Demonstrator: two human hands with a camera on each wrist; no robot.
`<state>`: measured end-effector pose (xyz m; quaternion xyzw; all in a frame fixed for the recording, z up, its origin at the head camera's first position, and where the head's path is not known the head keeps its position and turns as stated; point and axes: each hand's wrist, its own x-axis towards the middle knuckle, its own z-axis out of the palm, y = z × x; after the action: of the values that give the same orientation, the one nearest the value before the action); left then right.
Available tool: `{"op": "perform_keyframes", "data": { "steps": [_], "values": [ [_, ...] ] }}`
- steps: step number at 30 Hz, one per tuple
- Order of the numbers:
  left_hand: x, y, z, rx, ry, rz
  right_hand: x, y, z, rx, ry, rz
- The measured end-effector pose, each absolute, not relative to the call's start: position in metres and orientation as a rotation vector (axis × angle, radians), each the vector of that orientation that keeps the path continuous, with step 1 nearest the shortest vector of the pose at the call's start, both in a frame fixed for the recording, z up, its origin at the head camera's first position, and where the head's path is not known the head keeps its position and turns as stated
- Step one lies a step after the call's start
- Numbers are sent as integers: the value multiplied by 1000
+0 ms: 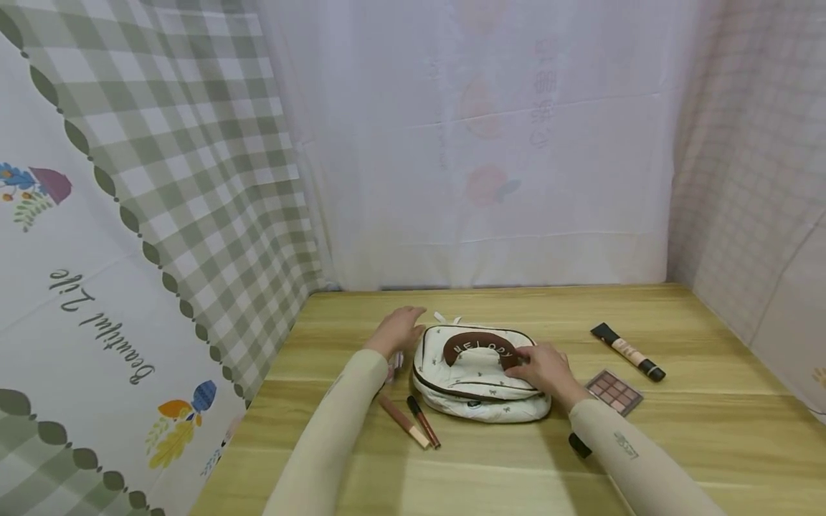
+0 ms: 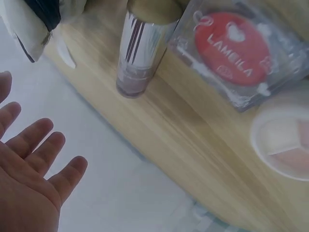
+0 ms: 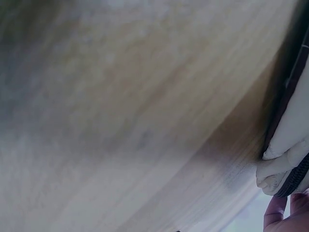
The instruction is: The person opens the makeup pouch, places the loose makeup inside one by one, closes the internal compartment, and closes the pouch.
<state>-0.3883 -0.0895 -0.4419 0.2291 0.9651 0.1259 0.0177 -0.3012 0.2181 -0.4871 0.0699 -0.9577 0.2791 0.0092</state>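
Note:
A white cosmetic bag (image 1: pixel 439 362) with dark piping and a brown handle (image 1: pixel 480 338) lettered MELODY lies on the table, its lid down. Against its right side my right hand (image 1: pixel 545 369) has thumb and fingers at the handle's right end. In the right wrist view, fingertips (image 3: pixel 276 210) touch the bag's corner by the dark zipper (image 3: pixel 294 179). My left hand (image 1: pixel 396 331) is beside the bag's left back corner with its fingers extended, holding nothing. The left wrist view shows those spread fingers (image 2: pixel 41 140) apart from the bag (image 2: pixel 31 29).
Left of the bag lie a brown tube (image 1: pixel 400 419) and a dark pencil-like stick (image 1: pixel 422 423). Close by are a silver-labelled tube (image 2: pixel 140 46), a clear LAMEILA box (image 2: pixel 231 48) and a round container (image 2: pixel 260 133). An eyeshadow palette (image 1: pixel 614 392) and a cosmetic tube (image 1: pixel 627 351) lie right.

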Motion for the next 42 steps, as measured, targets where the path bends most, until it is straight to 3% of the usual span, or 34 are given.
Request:
{"op": "perform_keyframes", "data": {
  "steps": [26,42],
  "values": [
    [-415,-60,-458,877,2957,180,-296,220,-497,207,-2978,855],
    [-433,-37,-455,692,2715,439,-302,217,-496,185,-2966,872]
  ]
}}
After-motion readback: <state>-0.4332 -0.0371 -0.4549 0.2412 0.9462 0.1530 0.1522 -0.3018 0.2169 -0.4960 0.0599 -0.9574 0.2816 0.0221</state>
